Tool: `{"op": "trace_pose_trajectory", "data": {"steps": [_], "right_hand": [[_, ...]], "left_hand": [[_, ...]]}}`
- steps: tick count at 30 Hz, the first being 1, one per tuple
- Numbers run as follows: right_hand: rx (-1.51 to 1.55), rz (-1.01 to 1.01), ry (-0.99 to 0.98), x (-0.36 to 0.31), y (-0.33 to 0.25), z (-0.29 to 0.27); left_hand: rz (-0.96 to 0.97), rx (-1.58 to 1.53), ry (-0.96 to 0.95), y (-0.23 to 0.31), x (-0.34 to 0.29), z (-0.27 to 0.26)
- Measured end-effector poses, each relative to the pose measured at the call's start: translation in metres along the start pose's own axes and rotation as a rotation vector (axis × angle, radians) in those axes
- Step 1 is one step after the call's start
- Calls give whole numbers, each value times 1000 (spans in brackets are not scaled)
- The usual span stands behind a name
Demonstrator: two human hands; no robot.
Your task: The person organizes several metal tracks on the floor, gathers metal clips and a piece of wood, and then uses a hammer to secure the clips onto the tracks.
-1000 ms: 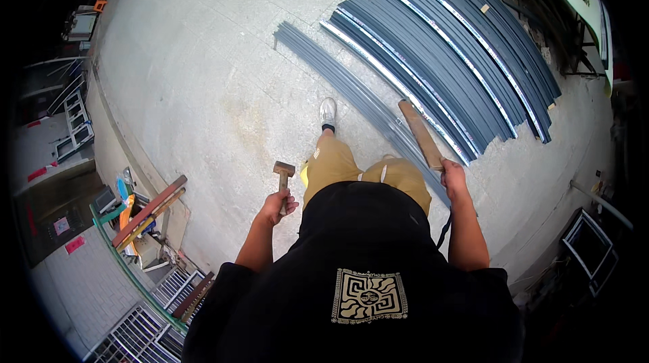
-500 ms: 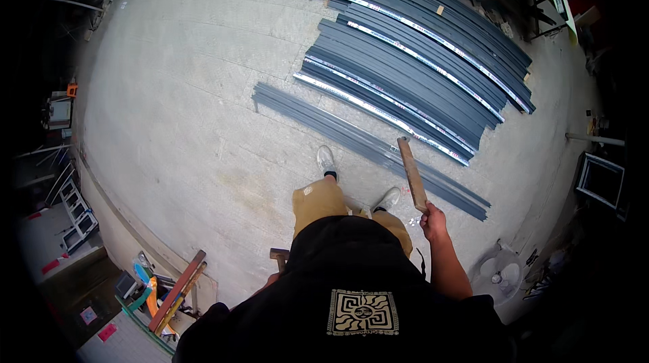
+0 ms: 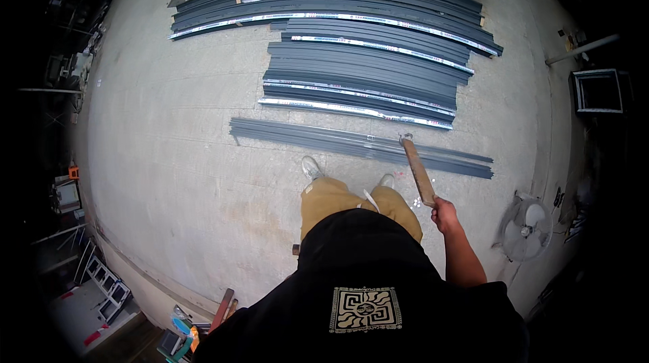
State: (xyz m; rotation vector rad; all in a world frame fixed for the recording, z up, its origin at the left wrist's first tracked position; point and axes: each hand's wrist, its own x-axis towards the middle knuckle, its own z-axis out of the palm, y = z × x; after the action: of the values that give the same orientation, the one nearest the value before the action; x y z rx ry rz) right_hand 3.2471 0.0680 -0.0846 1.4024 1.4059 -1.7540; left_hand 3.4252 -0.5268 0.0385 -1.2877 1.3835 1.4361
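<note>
My right hand (image 3: pixel 445 215) is closed around the near end of a long, flat brown wooden bar (image 3: pixel 420 175). The bar points away from me, and its far end overlaps a low row of thin grey metal profiles (image 3: pixel 304 134) on the floor. A small dark metal-looking piece (image 3: pixel 406 138) shows at the bar's far tip; whether it is fixed to the bar I cannot tell. My left hand is hidden behind my body. Just left of my waist the brown end of a wooden piece (image 3: pixel 296 249) peeks out.
Beyond the thin row, broad stacks of dark grey profiles (image 3: pixel 365 59) lie on the concrete floor (image 3: pixel 162 140). To the right stand a round fan (image 3: pixel 526 230) and a window-like frame (image 3: pixel 598 90). At the lower left is a pile with a reddish bar (image 3: pixel 222 309).
My view has turned to the right, so the stacks now lie more level across it. My right hand still grips the wooden bar. The left forearm and most of the wooden piece there have dropped from sight.
</note>
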Motion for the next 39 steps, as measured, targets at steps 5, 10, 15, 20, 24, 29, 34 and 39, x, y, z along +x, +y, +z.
{"op": "trace_pose_trajectory", "data": {"steps": [5, 10, 15, 20, 24, 29, 34, 39], "right_hand": [[180, 57, 63, -2, 50, -21], [318, 79, 85, 1, 82, -7], [435, 68, 88, -2, 90, 17], [253, -68, 11, -24, 47, 61], [-29, -265, -84, -50, -6, 117], [-321, -475, -233, -87, -62, 200], [-300, -469, -417, -119, -91, 266], [-443, -461, -540, -134, -79, 283]], "left_hand": [[-1, 27, -12, 20, 2, 5], [-7, 46, -37, 42, 4, 1], [-23, 49, -76, 72, 13, -11], [-68, -24, -102, 122, 24, -25], [-3, -128, 30, 157, 90, -60], [247, -431, -247, 239, 91, 0], [327, -514, -538, 286, 63, 88], [209, -568, -782, 282, 51, 137]]}}
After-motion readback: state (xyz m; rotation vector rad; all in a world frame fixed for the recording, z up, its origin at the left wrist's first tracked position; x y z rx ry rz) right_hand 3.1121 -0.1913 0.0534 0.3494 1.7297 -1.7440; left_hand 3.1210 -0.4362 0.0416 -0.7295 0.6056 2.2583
